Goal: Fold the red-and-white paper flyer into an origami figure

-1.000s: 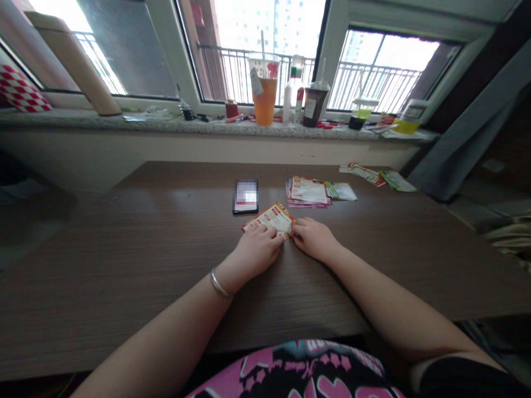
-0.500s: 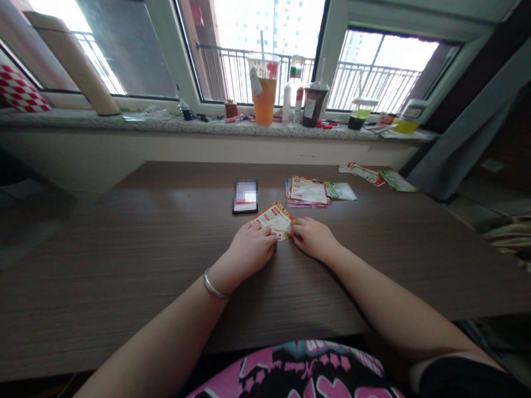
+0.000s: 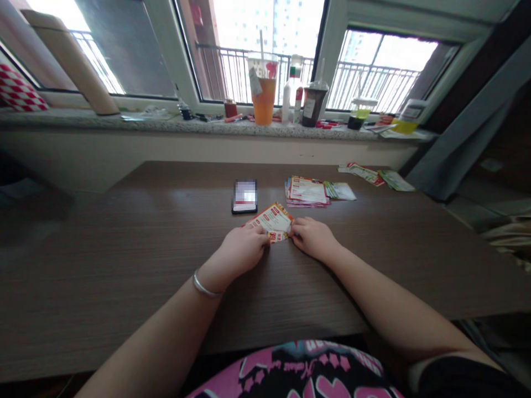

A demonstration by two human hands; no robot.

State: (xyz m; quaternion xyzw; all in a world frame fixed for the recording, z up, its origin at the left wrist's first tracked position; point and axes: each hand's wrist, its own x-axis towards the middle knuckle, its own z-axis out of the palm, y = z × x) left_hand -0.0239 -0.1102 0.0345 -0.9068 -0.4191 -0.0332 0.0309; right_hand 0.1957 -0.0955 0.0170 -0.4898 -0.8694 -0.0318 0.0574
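Note:
A printed paper flyer (image 3: 274, 219), white with orange and red print, lies at a slant on the brown table between my hands. Its near edge is folded over, showing a strip with large red figures. My left hand (image 3: 244, 246), with a silver bangle at the wrist, presses on the flyer's left part, covering it. At the right corner, the fingers of my right hand (image 3: 313, 236) pinch the paper. Just beyond the flyer is a phone (image 3: 245, 196) with a blurred screen. To its right sits a stack of similar flyers (image 3: 307, 190).
Green-and-white papers (image 3: 341, 191) touch the stack's right side. More leaflets (image 3: 396, 180) lie at the table's far right. On the windowsill (image 3: 166, 126) stand an orange drink cup (image 3: 264, 99), a dark drink cup (image 3: 314, 105), bottles and a cardboard tube (image 3: 74, 66).
My left hand has slid left and slightly toward me along the flyer, uncovering more of the folded strip. My right hand stays at the right corner.

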